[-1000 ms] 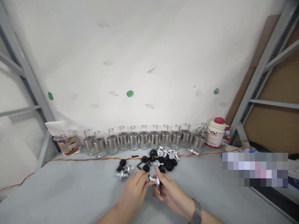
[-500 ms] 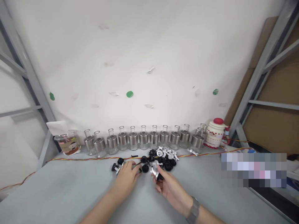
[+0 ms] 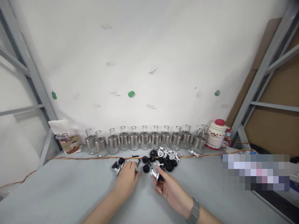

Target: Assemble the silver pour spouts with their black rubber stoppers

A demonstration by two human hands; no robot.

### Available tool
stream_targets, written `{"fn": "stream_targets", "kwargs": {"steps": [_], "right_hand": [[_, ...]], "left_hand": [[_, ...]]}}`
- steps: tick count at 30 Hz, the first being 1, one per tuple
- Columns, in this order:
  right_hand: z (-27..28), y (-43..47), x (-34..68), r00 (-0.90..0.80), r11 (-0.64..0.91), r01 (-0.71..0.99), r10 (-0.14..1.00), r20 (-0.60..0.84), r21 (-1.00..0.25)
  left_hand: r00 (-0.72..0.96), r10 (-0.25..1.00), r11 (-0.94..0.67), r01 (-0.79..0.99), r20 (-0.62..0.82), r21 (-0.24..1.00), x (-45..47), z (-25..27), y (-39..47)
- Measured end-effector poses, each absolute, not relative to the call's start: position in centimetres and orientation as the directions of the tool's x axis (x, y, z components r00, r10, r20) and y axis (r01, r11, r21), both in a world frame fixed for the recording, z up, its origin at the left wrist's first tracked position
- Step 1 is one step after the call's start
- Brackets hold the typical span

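My right hand (image 3: 168, 188) holds a small silver pourer spout with a black stopper (image 3: 155, 174) between thumb and fingers, just in front of a heap of black stoppers and silver spouts (image 3: 164, 158). My left hand (image 3: 127, 179) lies palm down on the grey table (image 3: 58, 189), its fingertips on a small cluster of black and silver parts (image 3: 119, 165). Whether it grips one of them is hidden under the fingers. A row of several clear glass bottles with silver bands (image 3: 144, 139) stands along the wall behind.
A red-yellow twisted cable (image 3: 81, 158) runs across the table in front of the bottles. A plastic cup with a paper lid (image 3: 67, 141) stands at the left end, a white jar with a red lid (image 3: 216, 133) at the right. Grey shelf posts flank both sides.
The hands, joined around the spout a second ago, have parted. My left hand reached forward-left onto the small part cluster; my right hand kept the spout and moved slightly forward.
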State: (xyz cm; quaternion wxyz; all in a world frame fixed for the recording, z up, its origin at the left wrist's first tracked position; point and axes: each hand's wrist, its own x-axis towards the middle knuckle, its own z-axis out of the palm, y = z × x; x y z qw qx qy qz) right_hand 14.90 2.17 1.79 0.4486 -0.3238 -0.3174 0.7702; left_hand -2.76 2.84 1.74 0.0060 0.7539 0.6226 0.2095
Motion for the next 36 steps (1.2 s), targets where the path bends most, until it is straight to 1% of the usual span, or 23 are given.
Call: {"fn": "stream_targets", "kwargs": {"steps": [7,10,12,16,21,26,28,31,34,36], "right_hand": [[1.6,2.0,14.9,-0.389,-0.400,-0.494,0.896,-0.215,-0.772],[1.4,2.1,15.0,-0.387,-0.394,-0.489,0.898,-0.211,-0.778],[1.3,2.1,15.0,-0.388,-0.389,-0.475,0.898,-0.210,-0.789],[1.1,2.2,15.1,-0.410,-0.377,-0.454,0.893,-0.187,-0.807],[1.1,2.2,15.2,-0.416,-0.378,-0.454,0.891,-0.184,-0.807],[1.3,2.1,15.2,-0.412,-0.374,-0.467,0.894,-0.177,-0.801],[1.6,2.0,15.2,-0.407,-0.366,-0.476,0.898,-0.169,-0.800],[2.3,1.6,15.2,-0.414,-0.352,-0.496,0.899,-0.141,-0.793],[2.8,1.3,15.2,-0.438,-0.346,-0.509,0.892,-0.109,-0.789],[3.0,1.2,15.2,-0.447,-0.342,-0.515,0.890,-0.094,-0.786]], "left_hand": [[0.030,0.949,-0.100,0.973,0.314,0.210,-2.7,2.1,2.3],[-0.003,0.971,-0.030,0.990,0.237,0.135,-2.7,2.4,1.8],[-0.007,0.982,-0.013,0.994,0.188,0.107,-2.6,2.4,1.7],[-0.007,0.986,-0.018,0.989,0.168,0.150,-2.5,2.1,2.0],[-0.031,0.983,-0.025,0.955,0.184,0.295,-2.5,1.9,2.2],[-0.051,0.973,-0.079,0.843,0.226,0.532,-2.7,1.9,2.4],[-0.051,0.972,-0.112,0.754,0.228,0.647,-2.6,2.0,2.6],[-0.045,0.981,-0.131,0.571,0.191,0.811,-2.4,2.4,2.8],[-0.039,0.989,-0.117,0.402,0.145,0.908,-2.0,3.2,2.5],[-0.031,0.997,-0.064,0.214,0.072,0.975,-1.8,3.9,2.0]]}}
